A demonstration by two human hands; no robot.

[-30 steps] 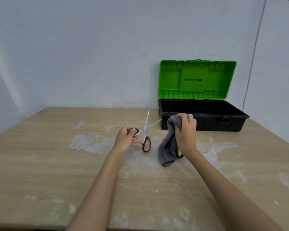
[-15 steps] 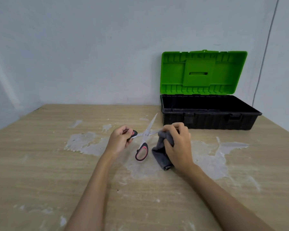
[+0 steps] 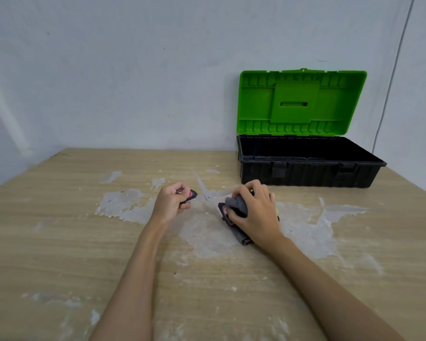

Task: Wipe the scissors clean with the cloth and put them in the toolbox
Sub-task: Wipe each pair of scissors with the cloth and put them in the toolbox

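At the middle of the table, your left hand curls round one black-and-pink handle of the scissors, fingers folded in tight on the loop. Your right hand sits just beside it, fingers bunched over the grey cloth and gripping it; the cloth covers the second handle, of which only a dark edge with a trace of pink shows at the cloth's left side. One end of the cloth trails out from under your palm toward you and lies on the wood. Between your two hands the scissors are spread wide, low over the table: one pale blade points away from you, the other runs right toward the cloth, and both blur into the whitish smears beneath, so you cannot tell whether they touch the surface. A small bit of yellow shows at the far side of your right hand; what it is cannot be made out. Beyond your right hand, near it but apart, the toolbox stands with its green lid raised upright against the wall. A thin cable hangs down the wall to its right.
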